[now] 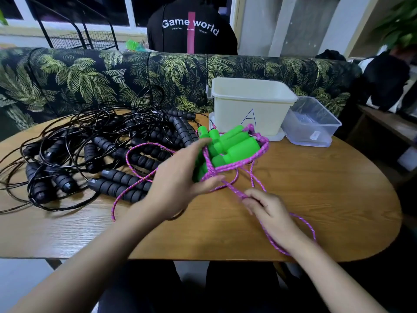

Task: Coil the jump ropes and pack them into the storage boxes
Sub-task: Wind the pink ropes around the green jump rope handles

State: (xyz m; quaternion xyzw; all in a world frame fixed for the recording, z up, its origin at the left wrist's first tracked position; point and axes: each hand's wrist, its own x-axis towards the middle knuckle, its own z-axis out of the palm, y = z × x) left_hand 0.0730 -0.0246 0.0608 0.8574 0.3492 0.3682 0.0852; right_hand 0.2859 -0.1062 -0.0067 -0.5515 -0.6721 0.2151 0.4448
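Mid-frame the left grip point(180, 177) clasps the green handles point(232, 147) wound with pink rope point(234, 166), and the right grip point(268, 211) below pinches a loose strand, best kept taut and lapped evenly before going into box A point(252, 102) behind.

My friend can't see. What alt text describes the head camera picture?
Two hands coil a jump rope over a wooden table: the left hand holds green handles wrapped in pink rope, the right hand pinches a loose strand. Tangled black jump ropes lie to the left; a white box marked A and a clear box stand behind.
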